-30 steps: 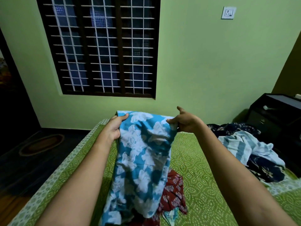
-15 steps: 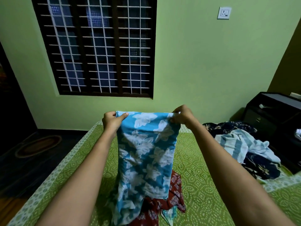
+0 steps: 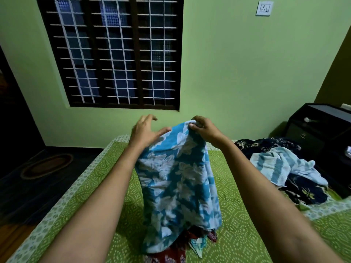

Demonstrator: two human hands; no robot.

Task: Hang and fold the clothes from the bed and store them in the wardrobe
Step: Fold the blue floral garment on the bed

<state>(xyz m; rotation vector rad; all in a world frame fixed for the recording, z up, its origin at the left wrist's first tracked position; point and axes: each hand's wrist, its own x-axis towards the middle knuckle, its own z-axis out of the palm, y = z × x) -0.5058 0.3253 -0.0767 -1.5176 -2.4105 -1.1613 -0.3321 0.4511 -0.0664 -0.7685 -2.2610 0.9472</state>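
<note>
A blue towel with white flowers [image 3: 178,185] hangs in the air above the green bed [image 3: 239,230]. My right hand [image 3: 204,130] pinches its gathered top edge. My left hand [image 3: 145,132] is beside the cloth with fingers spread, its thumb touching the upper left of the towel. The towel's lower end drapes onto a red patterned garment [image 3: 167,253] lying on the bed.
A heap of dark floral cloth [image 3: 303,192] and a pale blue striped towel [image 3: 275,168] lies at the bed's right side. A black cabinet [image 3: 315,126] stands right of it. A barred window [image 3: 114,52] is ahead, dark floor with an oval mat [image 3: 45,166] to the left.
My left hand has let go of the towel's left corner and spread its fingers. My right hand has moved left and now holds the gathered top edge, so the towel hangs narrower.
</note>
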